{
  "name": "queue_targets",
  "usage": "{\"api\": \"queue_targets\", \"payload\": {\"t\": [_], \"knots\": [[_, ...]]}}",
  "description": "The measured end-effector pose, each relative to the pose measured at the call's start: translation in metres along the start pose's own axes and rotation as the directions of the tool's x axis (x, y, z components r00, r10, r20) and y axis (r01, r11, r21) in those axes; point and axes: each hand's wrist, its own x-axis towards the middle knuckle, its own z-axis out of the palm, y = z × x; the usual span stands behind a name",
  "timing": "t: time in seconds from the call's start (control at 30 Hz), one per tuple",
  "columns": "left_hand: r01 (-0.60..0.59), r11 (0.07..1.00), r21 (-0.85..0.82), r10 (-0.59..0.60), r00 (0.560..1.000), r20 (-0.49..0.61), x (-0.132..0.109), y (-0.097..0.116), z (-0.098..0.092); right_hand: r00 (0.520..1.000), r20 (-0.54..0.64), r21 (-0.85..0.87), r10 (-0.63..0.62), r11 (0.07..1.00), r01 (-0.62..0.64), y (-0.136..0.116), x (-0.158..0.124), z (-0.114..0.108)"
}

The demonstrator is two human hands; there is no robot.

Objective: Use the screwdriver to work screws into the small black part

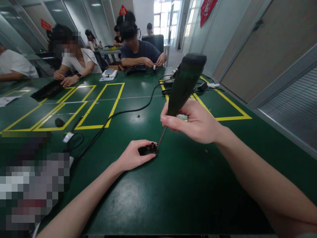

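Observation:
My right hand (195, 122) is closed round a dark green electric screwdriver (184, 84), tilted with its thick body up and to the right. Its thin bit (161, 136) points down-left onto a small black part (151, 147) lying on the green table (173, 185). My left hand (135, 154) pinches that small black part between thumb and fingers and steadies it on the table top. Both forearms come in from the lower edge.
A black cable (119, 114) snakes across the table to a power supply (170, 82) at the back. Yellow tape rectangles (99, 99) mark the surface. Other people (141, 53) sit working at the far end and left side. A blurred patch covers the lower left.

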Motion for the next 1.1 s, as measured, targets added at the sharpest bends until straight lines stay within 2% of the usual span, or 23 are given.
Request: {"api": "queue_targets", "payload": {"t": [0.17, 0.43, 0.63, 0.73, 0.87, 0.97, 1.1], "knots": [[0.005, 1.0, 0.015, -0.005, 1.0, 0.01, 0.0, 0.004, 0.001, 0.999, 0.032, -0.09, 0.002, 0.996, 0.001, -0.003, 0.0, 0.005], [0.01, 0.999, 0.034, -0.01, 1.0, -0.002, -0.001, 0.002, 0.002, 0.995, 0.09, -0.131, 0.032, 0.991, -0.02, 0.003, 0.001, 0.015], [0.003, 0.999, 0.05, -0.003, 1.0, -0.004, -0.001, 0.003, 0.003, 0.993, 0.117, -0.182, 0.01, 0.983, 0.011, 0.002, 0.002, 0.022], [0.003, 0.999, 0.047, -0.003, 1.0, -0.005, -0.001, 0.003, 0.002, 0.998, 0.058, -0.144, 0.026, 0.989, -0.017, 0.003, 0.002, 0.025], [0.021, 0.999, 0.035, -0.021, 1.0, 0.0, -0.001, 0.003, 0.002, 0.992, -0.107, 0.017, 0.073, 0.997, -0.072, 0.001, 0.002, 0.029], [0.03, 0.999, 0.027, -0.03, 1.0, -0.001, -0.001, 0.003, 0.002, 0.972, -0.22, 0.099, 0.078, 0.993, -0.058, -0.003, 0.002, 0.031], [0.038, 0.999, 0.023, -0.038, 0.999, -0.01, -0.001, 0.002, 0.003, 0.955, -0.281, 0.219, 0.099, 0.975, -0.036, -0.008, 0.003, 0.029]]}}
